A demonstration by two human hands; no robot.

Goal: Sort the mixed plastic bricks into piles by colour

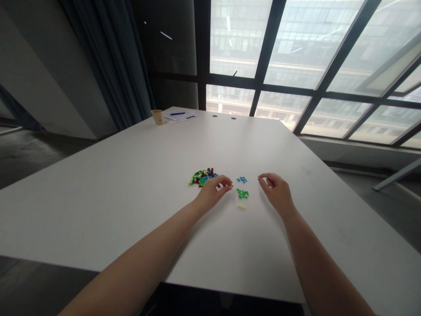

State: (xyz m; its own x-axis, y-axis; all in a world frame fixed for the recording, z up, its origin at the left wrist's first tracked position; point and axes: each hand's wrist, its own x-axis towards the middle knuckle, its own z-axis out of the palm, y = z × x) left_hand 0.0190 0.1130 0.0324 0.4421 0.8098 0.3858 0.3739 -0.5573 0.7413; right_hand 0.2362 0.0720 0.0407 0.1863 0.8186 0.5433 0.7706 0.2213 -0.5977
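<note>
A mixed pile of small coloured pieces lies on the white table. To its right sit a small blue group, a green group and one yellow piece. My left hand rests just right of the pile, fingers pinched together on a tiny piece, possibly yellow, at the fingertips. My right hand hovers to the right of the sorted groups, fingers loosely curled, with nothing visible in them.
At the table's far left corner stand a tan paper cup and sheets of paper with a blue pen. Large windows rise behind the table; a dark curtain hangs at the left.
</note>
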